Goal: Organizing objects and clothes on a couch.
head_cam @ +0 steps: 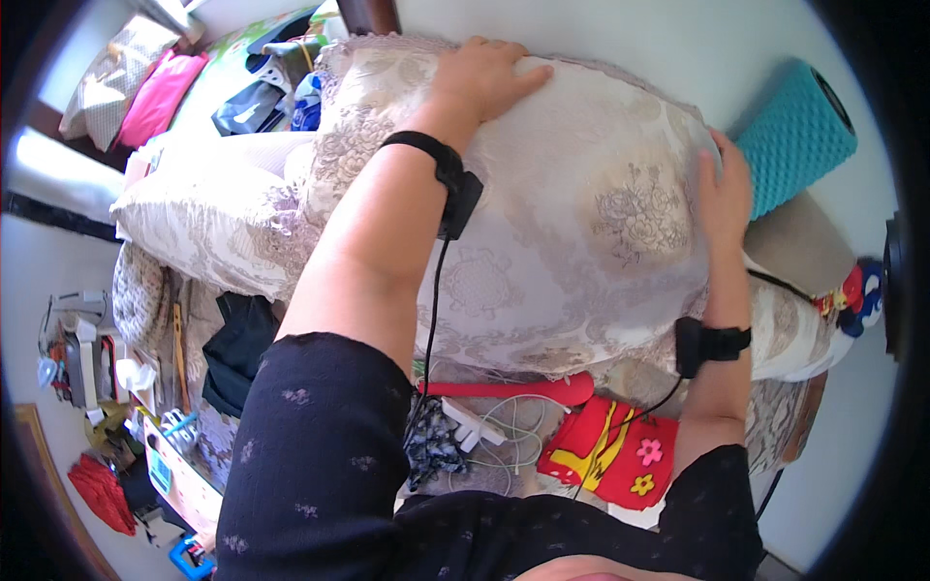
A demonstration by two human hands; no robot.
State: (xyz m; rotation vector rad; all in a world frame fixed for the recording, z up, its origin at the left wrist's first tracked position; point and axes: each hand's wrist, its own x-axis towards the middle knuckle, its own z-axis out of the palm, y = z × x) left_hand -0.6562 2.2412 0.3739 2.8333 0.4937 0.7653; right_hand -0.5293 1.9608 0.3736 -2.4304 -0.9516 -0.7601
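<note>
A large piece of cream and mauve floral fabric (pixel 523 240), possibly a sofa cover, spreads over a bulky padded form before me. My left hand (pixel 490 76) lies on its far edge by the wall, fingers spread. At the right end, my right hand (pixel 726 185) rests against the fabric's side with thumb and fingers apart, next to a turquoise textured foam roller (pixel 799 138). Both wrists wear black straps with cabled devices. What lies under the fabric is hidden.
Nearer me are a red cloth with flowers (pixel 625 454), a white power strip (pixel 472 421) with cables and a long red object (pixel 508 388). Dark clothing (pixel 236 356) lies at left. A pink cushion (pixel 161 98) is at the upper left; a white wall (pixel 625 43) stands behind.
</note>
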